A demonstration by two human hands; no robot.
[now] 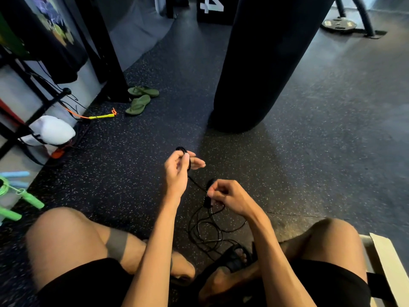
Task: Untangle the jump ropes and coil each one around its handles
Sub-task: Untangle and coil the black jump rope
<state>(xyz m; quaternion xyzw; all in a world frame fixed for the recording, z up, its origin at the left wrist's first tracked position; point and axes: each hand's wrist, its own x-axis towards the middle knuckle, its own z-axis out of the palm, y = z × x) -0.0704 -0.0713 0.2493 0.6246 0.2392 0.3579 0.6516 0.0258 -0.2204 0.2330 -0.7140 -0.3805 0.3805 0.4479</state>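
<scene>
Black jump rope [198, 228] hangs btwn the seated person's knees, loose loops sagging to the floor at 6 o'clock. L hand [179, 168] pinches a small loop of it, held up. R hand [225, 194] is clenched round a black handle [207, 202]. A taut strand runs btwn them. Punching bag [261, 63] at 12, green flip-flops [141, 98] at 10, green rope [24, 196] at 9.

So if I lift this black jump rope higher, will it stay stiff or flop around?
Probably floppy: the black jump rope sags in loose loops from the right hand toward the floor. Likely light: the left hand holds a coil with fingertips. Overlapping loops may snag.
</scene>
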